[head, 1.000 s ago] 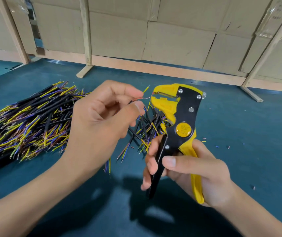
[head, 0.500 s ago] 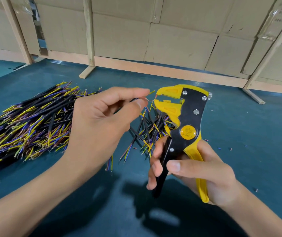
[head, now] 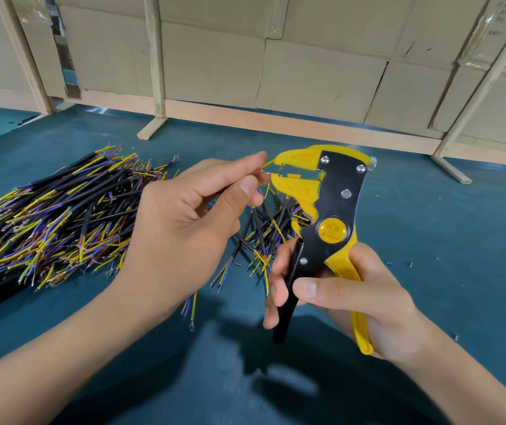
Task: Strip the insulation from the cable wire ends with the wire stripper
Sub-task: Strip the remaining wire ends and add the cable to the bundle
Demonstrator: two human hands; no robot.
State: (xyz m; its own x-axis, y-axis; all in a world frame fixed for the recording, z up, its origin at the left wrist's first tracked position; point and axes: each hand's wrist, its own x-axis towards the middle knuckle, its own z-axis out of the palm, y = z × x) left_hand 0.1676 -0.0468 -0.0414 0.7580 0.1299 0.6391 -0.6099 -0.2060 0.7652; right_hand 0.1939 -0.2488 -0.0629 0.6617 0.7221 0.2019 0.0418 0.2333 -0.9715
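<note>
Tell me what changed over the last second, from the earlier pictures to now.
The left hand brought the pinched wire end rightward, from short of the wire stripper into its open yellow mouth. Unchanged: the right hand grips the handles unsqueezed, and the cable piles lie on the blue table.

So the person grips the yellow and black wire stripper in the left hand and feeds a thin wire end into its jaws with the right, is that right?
The hands are swapped. The head view shows the right hand gripping the yellow and black wire stripper by its handles, while the left hand pinches the thin wire end and feeds it into the open jaws.
</note>
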